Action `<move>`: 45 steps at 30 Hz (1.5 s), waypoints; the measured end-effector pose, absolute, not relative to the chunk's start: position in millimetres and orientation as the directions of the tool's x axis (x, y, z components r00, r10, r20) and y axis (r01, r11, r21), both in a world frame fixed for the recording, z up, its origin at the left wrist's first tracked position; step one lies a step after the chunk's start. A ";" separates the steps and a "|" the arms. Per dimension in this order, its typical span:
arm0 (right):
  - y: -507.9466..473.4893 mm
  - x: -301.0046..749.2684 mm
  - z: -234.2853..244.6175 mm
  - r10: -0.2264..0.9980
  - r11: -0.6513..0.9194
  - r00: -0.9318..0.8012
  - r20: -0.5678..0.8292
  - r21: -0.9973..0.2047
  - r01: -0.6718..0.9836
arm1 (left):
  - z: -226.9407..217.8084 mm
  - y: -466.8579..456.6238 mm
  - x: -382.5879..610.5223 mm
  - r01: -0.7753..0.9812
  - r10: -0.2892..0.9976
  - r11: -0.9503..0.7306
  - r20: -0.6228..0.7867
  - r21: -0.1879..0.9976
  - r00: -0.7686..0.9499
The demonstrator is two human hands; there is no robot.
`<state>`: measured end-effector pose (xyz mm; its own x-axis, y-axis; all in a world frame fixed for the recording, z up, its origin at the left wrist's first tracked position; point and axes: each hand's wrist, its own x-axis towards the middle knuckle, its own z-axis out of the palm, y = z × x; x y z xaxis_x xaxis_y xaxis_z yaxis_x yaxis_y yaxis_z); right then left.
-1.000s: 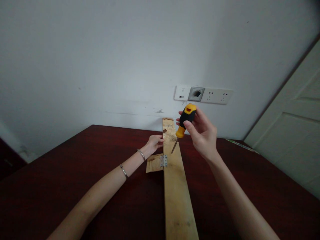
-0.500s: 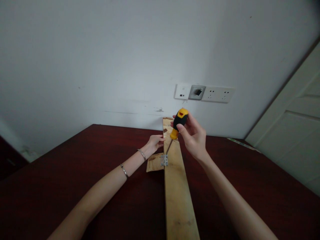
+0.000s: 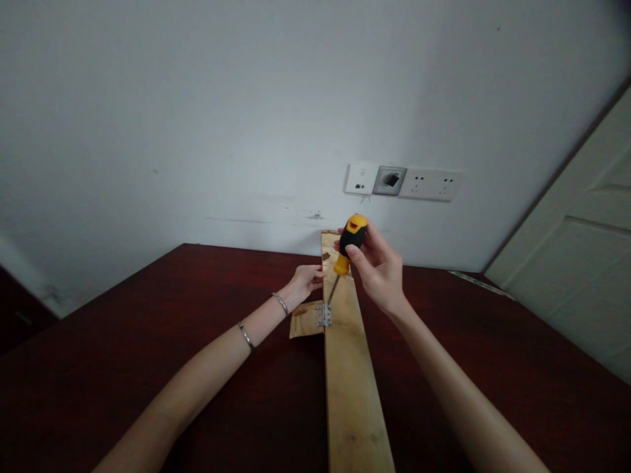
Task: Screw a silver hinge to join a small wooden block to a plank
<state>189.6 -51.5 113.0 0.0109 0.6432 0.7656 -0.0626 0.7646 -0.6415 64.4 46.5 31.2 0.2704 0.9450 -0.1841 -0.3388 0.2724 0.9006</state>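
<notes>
My right hand (image 3: 382,269) is closed around the black and yellow handle of a screwdriver (image 3: 351,240). Its shaft slants down to the left, and its tip meets the upper right of a small metal hinge (image 3: 324,315). The hinge joins a long wooden plank (image 3: 348,368) to a short wooden piece (image 3: 305,320) at the plank's left side. Beyond the short piece, my left hand (image 3: 308,281) grips the plank's left edge; some of its fingertips are hidden. Several screw heads show on the hinge.
Under the plank is a dark red tabletop (image 3: 236,407), its far edge against a white wall (image 3: 221,118). Sockets (image 3: 428,184) are set in the wall past the plank's far end. A pale panelled door (image 3: 586,249) stands at the right.
My right hand and the screwdriver handle have shifted slightly left, while the tip stays at the hinge. My left hand and the plank hold their place.
</notes>
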 end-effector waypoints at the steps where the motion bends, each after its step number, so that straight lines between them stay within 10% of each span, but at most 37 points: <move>1: -51.4 189.3 112.6 0.641 0.766 0.012 0.767 -0.639 -0.068 | 31.3 46.3 64.6 -0.340 0.946 0.270 -0.182 0.901 0.268; 45: -56.7 192.8 118.7 0.640 0.768 -0.121 0.758 -0.636 0.081 | 36.8 42.6 64.1 -0.341 0.950 0.261 -0.177 0.903 0.259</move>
